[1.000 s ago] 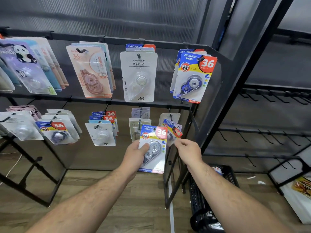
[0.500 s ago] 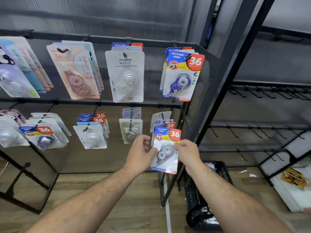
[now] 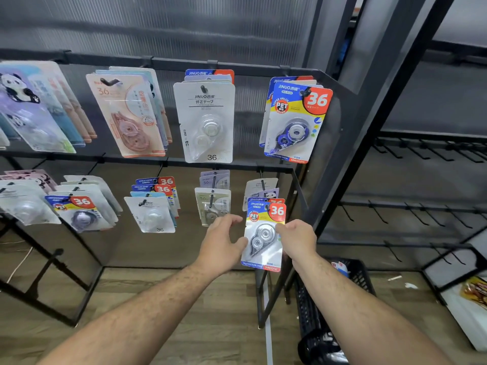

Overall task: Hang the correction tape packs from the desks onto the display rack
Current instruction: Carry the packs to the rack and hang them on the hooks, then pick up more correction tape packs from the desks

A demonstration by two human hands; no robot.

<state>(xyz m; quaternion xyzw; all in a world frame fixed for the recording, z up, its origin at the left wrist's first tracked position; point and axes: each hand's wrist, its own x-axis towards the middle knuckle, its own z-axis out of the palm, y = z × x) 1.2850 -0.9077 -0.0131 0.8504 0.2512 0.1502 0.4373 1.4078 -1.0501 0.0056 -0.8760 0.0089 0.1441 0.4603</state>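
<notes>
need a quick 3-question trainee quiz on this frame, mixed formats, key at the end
1. True or false: the pack between the left hand and the right hand is up at the top row of the rack.
2. The number on that pack's red badge is: A) 12 B) 36 C) 50
3. Fill in: the black basket stands on the ____.
Key: 1 false, it is at the lower row. 2 B. 3 floor.
</notes>
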